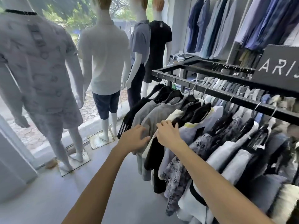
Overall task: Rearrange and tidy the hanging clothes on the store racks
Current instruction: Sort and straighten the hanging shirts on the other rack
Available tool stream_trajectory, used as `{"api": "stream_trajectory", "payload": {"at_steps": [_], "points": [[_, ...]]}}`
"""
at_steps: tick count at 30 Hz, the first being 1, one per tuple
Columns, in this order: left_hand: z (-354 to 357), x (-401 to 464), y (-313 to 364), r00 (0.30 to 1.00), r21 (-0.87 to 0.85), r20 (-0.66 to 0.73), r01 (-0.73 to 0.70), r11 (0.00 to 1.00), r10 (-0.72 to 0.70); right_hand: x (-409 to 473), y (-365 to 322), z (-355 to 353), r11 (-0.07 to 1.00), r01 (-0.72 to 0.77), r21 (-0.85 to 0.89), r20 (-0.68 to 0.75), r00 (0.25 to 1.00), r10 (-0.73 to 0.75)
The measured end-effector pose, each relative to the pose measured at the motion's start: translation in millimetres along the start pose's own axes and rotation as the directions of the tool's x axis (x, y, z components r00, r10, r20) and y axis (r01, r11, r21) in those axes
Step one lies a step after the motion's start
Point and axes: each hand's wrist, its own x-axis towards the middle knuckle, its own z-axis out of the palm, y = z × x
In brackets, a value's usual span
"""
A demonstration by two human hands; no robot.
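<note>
Daylight from the tall shop window (90, 15) falls across a pale grey floor (48, 199), where a row of white mannequins (105, 59) in T-shirts and shorts stands facing the street. Along the far wall hangs a high row of blue and grey shirts (226, 26). Nearer, a long black metal clothes rack (202, 89) runs from the middle of the room off to the right, carrying a dark sign with white lettering (278, 65) and a packed line of garments on black hangers (174, 94): black, patterned grey and white tops.

At the rack's left end hang the grey T-shirts (150, 113), and just right of them a black garment with a cream panel (155, 147). The person's left hand (134, 139) lies on the lower side of a grey shirt, fingers bent into the cloth; whether it pinches the fabric or only presses it I cannot tell. The right hand (168, 135) rests with fairly straight fingers over the cream-and-black garment's shoulder, holding nothing that I can make out.

The step looks like parting these two pieces to space them. It would go best by moving each at the hanger's neck rather than dragging the cloth, sliding hooks along the bar evenly, then smoothing shoulders so that the fronts face one way.
</note>
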Motion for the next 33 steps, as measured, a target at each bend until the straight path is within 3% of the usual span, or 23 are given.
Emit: {"api": "stream_trajectory", "payload": {"at_steps": [9, 13, 15, 25, 29, 33], "points": [[12.9, 22.6, 17.6, 0.991, -0.062, -0.014, -0.136, 0.989, 0.135, -12.3, 18.1, -9.9, 0.999, -0.024, 0.037, -0.158, 0.987, 0.029], [18.6, 35.0, 35.4, 0.986, -0.176, -0.038, -0.166, 0.97, 0.161, -14.2, 31.3, -5.9, 0.967, -0.255, 0.013, -0.309, 0.918, 0.246], [23.5, 40.3, 48.5, 0.981, -0.195, -0.051, -0.196, 0.961, 0.189, -18.6, 38.9, -5.4, 0.95, -0.313, 0.015, -0.292, 0.907, 0.303], [52.2, 75.9, 105.6, 0.903, 0.018, -0.246, -0.359, 0.933, 0.352, -44.6, 73.2, -7.5, 0.939, -0.33, 0.101, -0.31, 0.886, 0.345], [61.3, 79.8, 124.2, 0.963, -0.2, -0.146, -0.255, 0.946, 0.229, -45.4, 80.8, -6.5, 0.915, -0.377, 0.144, -0.359, 0.842, 0.403], [67.7, 84.7, 122.3, 0.966, -0.192, -0.051, -0.257, 0.947, 0.252, -34.1, 80.3, -8.0, 0.886, -0.423, 0.191, -0.307, 0.831, 0.464]]}}
